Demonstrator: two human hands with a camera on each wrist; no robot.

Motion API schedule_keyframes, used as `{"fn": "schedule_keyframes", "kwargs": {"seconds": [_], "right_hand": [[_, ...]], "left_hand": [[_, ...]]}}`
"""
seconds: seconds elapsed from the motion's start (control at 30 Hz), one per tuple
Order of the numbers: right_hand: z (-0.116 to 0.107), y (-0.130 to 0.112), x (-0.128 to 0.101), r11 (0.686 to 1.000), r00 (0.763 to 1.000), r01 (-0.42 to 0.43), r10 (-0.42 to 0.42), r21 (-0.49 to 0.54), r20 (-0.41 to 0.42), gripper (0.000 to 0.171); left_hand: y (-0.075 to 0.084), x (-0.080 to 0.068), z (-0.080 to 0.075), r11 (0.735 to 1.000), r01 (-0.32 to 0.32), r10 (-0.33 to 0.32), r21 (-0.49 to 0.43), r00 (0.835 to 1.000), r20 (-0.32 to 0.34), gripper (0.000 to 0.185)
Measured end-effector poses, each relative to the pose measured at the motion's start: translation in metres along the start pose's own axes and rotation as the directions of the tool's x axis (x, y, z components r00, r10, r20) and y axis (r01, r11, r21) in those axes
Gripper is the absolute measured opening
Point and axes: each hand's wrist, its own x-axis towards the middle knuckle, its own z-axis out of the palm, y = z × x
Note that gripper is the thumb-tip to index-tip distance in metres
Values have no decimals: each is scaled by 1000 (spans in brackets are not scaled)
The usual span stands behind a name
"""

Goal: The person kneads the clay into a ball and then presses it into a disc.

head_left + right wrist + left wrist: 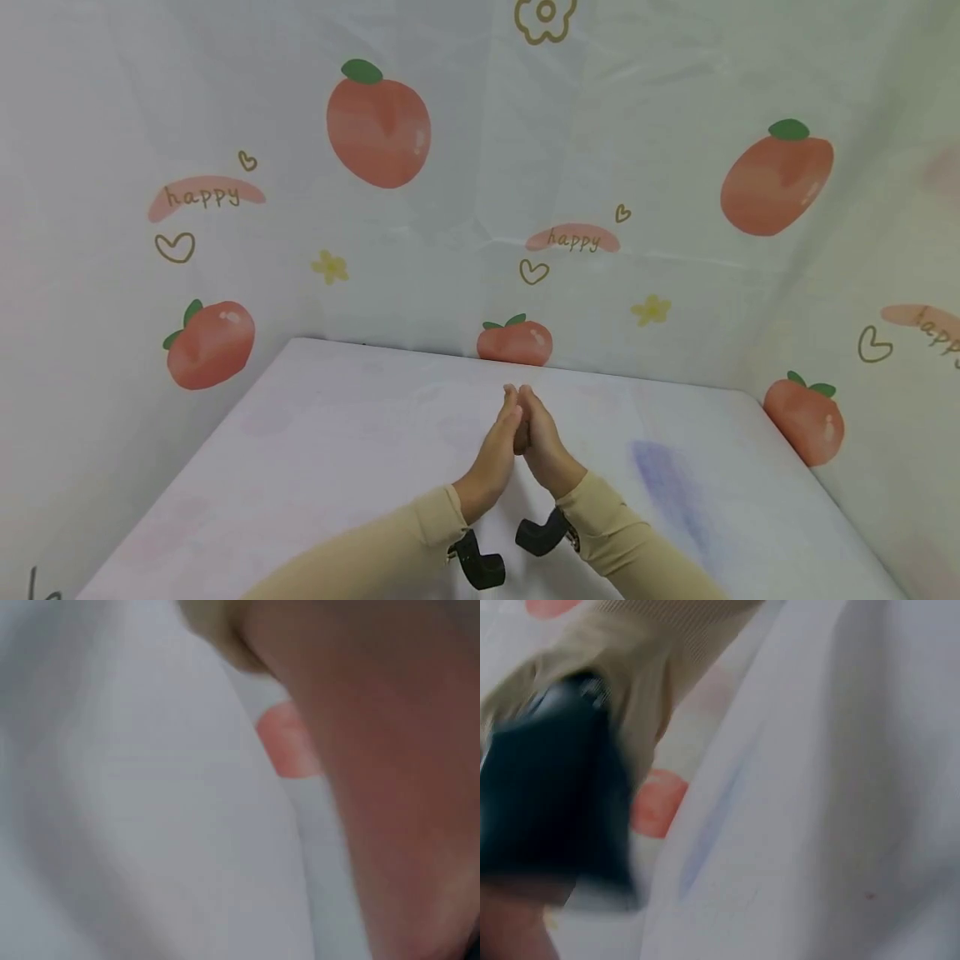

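Above the middle of the table, my left hand [491, 458] and right hand [547, 446] meet palm to palm, fingers straight and pointing away from me. Their fingertips touch, while a gap stays between the wrists. No object shows between them, though the inner palms are in shadow and partly hidden. In the left wrist view a black wrist mount [555, 787] on a beige sleeve [637, 660] fills the left side, blurred. Bare skin of a hand [405, 772] takes up the right of the right wrist view, too close to make out fingers.
Beneath the hands lies a white table [360, 425] with a faint blue-purple smear [671, 492] on its right. White cloth [450, 250] printed with red fruit, hearts and "happy" hangs behind and at the sides. Black wrist mounts [480, 562] hang under both wrists.
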Motion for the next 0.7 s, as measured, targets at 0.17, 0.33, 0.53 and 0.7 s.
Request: {"fn": "schedule_keyframes", "kwargs": {"seconds": [0.17, 0.33, 0.53, 0.7], "right_hand": [[14, 5, -15, 1000, 999, -31, 31, 0, 37, 65], [20, 3, -27, 1000, 994, -22, 22, -6, 106, 68], [12, -13, -18, 997, 996, 58, -54, -47, 65, 67], [3, -19, -1, 996, 999, 34, -34, -87, -3, 69]], "left_hand": [[-5, 13, -16, 990, 111, -122, -90, 984, -132, 66], [-16, 19, -24, 983, 159, -174, -95, 968, -180, 73], [-26, 3, -8, 975, 212, -217, -61, 972, -88, 79], [-20, -8, 2, 991, 117, -122, -70, 990, -77, 65]]}}
